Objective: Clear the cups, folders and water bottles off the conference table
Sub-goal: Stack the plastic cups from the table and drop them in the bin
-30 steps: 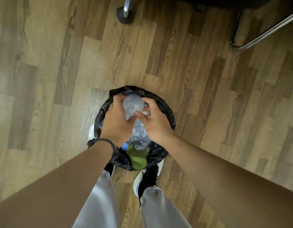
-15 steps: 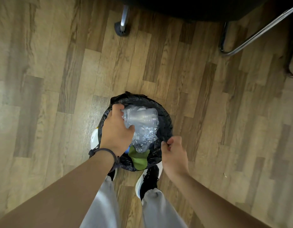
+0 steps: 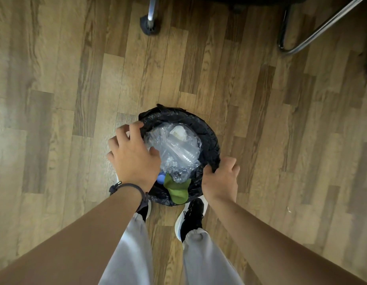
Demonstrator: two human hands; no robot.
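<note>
Cups (image 3: 179, 149), clear plastic and crushed, sit piled in black-lined bin (image 3: 211, 136); left hand (image 3: 133, 159) spread, holding nothing, right hand (image 3: 220, 182) loosely curled at rim, so press pile down evenly without tipping bin.

bin (image 3: 209, 132) mouth choked with plastic (image 3: 176, 153), floor (image 3: 55, 99) clear
</note>
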